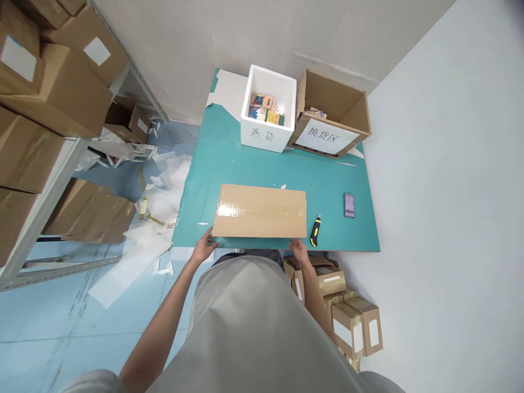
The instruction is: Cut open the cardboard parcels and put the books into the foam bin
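A long, closed brown cardboard box (262, 212), with glossy clear tape along its top, lies near the front edge of the teal table. At its near left corner is my left hand (204, 246), fingers apart, the fingertips at or just touching the corner. My right hand (299, 249) is by the near right corner, its fingers loosely spread and partly bent at the box's front edge; whether they press on it is hard to see. To the right of the box lies a black and yellow utility knife (315, 231).
Further right on the teal table (262, 169) lies a phone (349, 205). At the back stand a white foam box (262, 137) with small packets inside and an open carton (301, 123) bearing a paper label. Shelves with cartons (77, 82) flank the left; several boxes (347, 322) are stacked below right.
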Available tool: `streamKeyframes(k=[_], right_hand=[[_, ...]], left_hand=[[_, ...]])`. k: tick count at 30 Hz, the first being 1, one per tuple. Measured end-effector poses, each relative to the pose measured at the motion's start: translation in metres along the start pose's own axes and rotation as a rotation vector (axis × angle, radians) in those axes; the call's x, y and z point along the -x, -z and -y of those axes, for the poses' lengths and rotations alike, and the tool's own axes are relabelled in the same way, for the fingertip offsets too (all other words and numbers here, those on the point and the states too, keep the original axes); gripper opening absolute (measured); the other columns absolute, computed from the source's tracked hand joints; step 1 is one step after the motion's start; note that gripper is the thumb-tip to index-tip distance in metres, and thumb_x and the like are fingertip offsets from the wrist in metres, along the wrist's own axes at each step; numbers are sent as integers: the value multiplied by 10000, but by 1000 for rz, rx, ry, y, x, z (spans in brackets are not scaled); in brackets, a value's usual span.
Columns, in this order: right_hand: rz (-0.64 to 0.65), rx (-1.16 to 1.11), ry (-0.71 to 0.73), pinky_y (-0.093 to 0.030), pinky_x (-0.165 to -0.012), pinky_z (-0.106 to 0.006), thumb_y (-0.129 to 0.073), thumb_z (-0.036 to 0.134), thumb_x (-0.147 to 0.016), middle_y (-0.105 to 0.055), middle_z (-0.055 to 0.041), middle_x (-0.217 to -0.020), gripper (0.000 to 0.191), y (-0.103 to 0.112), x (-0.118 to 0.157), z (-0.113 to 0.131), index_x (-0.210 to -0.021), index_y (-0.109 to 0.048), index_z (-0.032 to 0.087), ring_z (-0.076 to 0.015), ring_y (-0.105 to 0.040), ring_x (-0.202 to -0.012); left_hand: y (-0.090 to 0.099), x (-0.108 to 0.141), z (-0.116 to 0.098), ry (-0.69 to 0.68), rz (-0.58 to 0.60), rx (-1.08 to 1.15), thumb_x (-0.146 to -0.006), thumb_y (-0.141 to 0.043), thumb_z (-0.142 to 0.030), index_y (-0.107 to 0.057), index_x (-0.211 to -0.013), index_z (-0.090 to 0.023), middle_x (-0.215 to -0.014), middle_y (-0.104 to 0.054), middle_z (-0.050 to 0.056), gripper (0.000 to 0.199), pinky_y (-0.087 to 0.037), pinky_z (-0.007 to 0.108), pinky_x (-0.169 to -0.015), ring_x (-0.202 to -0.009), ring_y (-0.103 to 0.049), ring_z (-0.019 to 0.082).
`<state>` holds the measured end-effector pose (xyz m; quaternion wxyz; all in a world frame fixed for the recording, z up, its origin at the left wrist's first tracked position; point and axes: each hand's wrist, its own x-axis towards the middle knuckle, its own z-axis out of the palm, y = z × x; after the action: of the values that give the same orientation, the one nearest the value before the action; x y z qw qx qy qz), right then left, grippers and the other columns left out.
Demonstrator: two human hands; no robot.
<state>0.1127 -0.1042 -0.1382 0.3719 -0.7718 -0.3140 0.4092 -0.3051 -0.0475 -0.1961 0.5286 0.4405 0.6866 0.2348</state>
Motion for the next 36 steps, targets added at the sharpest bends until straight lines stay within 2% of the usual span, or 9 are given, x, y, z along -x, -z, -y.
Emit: streamKeyframes(k=[5, 9, 13, 18, 22, 25, 29, 32, 36], right_hand=[[28, -21, -17, -626, -916, -517, -831, 607, -709, -825, -122, -951, 469, -15, -1, -11, -949, -775, 208, -349, -764, -1020], [6, -41, 14, -557, -1083, -578, -822, 666, -650, -806, -177, -1222, 626, 0, -13, -4, -1044, -806, 181, -402, -701, -1255], [-63, -55, 83, -512, -1163, -560, -800, 715, -695, -684, -197, -1469, 790, 21, -32, 22, -1234, -800, 137, -392, -602, -1409], [-43, -58, 215, -505, -1179, -527, -807, 710, -738, -701, -194, -1446, 726, 28, -42, 46, -1196, -836, 148, -371, -641, -1363], [-45, -28, 176, -510, -1173, -531, -773, 735, -761, -730, -173, -1411, 728, 21, -33, 40, -1209, -836, 165, -370, -648, -1355], [-43, -101, 103, -540, -1146, -515, -647, 770, -833, -769, -150, -1348, 755, 18, -27, 25, -1248, -821, 163, -347, -684, -1319], [-136, -105, 44, -573, -1076, -548, -704, 771, -723, -834, -168, -1118, 701, 16, -22, 2, -1041, -855, 165, -367, -757, -1144], [-155, -97, 13, -594, -1004, -564, -755, 756, -642, -838, -174, -960, 624, 8, -19, -10, -859, -830, 175, -380, -772, -1013], [-88, -97, 23, -613, -947, -510, -773, 738, -623, -837, -145, -990, 609, -8, -17, -15, -884, -811, 190, -358, -770, -1006]], left_hand=[[-15, -7, -12, -70, -38, 28, -591, -804, -423, -771, -975, -223, -1173, -775, 151, 433, -611, 516, -963, -1142, -717, 399], [-9, -10, -37, -122, -45, 55, -648, -810, -481, -800, -1020, -206, -1423, -663, 182, 462, -587, 519, -1046, -1332, -636, 402], [8, -5, -84, -292, -69, 119, -813, -744, -621, -800, -1207, -192, -1530, -598, 172, 585, -538, 502, -1142, -1436, -572, 368], [21, -9, -125, -386, -180, 44, -894, -656, -714, -824, -1174, -191, -1444, -670, 155, 616, -552, 474, -1131, -1376, -614, 344], [21, -11, -108, -246, -141, 55, -798, -695, -790, -828, -1118, -160, -1380, -716, 189, 718, -553, 513, -1120, -1344, -635, 385], [16, -6, -81, -142, -62, 217, -869, -597, -792, -772, -1263, -168, -1420, -706, 183, 758, -557, 528, -1115, -1371, -628, 362], [4, -3, -53, -7, -40, 266, -829, -648, -715, -721, -1322, -176, -1419, -701, 195, 735, -571, 550, -1089, -1349, -651, 358], [-3, -4, -43, 15, -26, 252, -785, -659, -720, -738, -1242, -163, -1251, -766, 181, 725, -580, 553, -1067, -1267, -699, 355], [-4, -6, -40, 22, -29, 269, -785, -668, -704, -742, -1187, -158, -1121, -790, 163, 682, -593, 549, -1035, -1132, -757, 333]])
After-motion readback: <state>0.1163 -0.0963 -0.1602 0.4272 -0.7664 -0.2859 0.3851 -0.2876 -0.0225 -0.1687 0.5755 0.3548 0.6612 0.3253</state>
